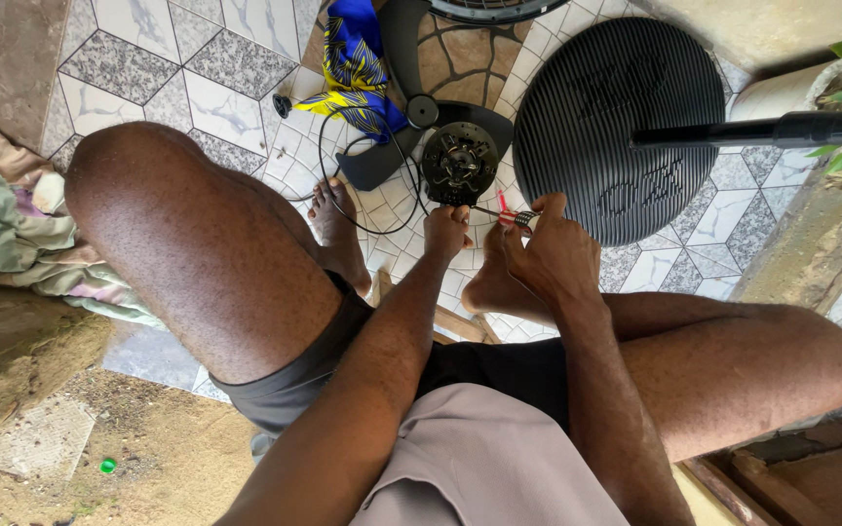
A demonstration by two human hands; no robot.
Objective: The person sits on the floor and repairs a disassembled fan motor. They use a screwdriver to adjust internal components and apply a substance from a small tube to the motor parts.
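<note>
Down between the person's bare feet, on the patterned tile floor (197, 88), lies a stripped fan motor (459, 162), round and dark, with its windings exposed and a black cable (328, 170) looping away to the left. The left hand (446, 230) reaches to the motor's lower edge, fingers bunched together against the housing as if steadying it. The right hand (553, 255) is curled around a small tool with a red handle (511, 216) (most likely a screwdriver, though the tip is too fine to make out), which points at the same lower edge of the motor.

Judging by this, the step in hand is working on a fastener or a wire end at the motor's rim. Whatever comes next calls for a firm brace from the left hand and a straight, well-seated tool tip, since the motor sits loose on the tiles.

Nearby stand the ribbed round fan base (616, 127) with its pole (762, 131), and a blue and yellow cloth (355, 58).
</note>
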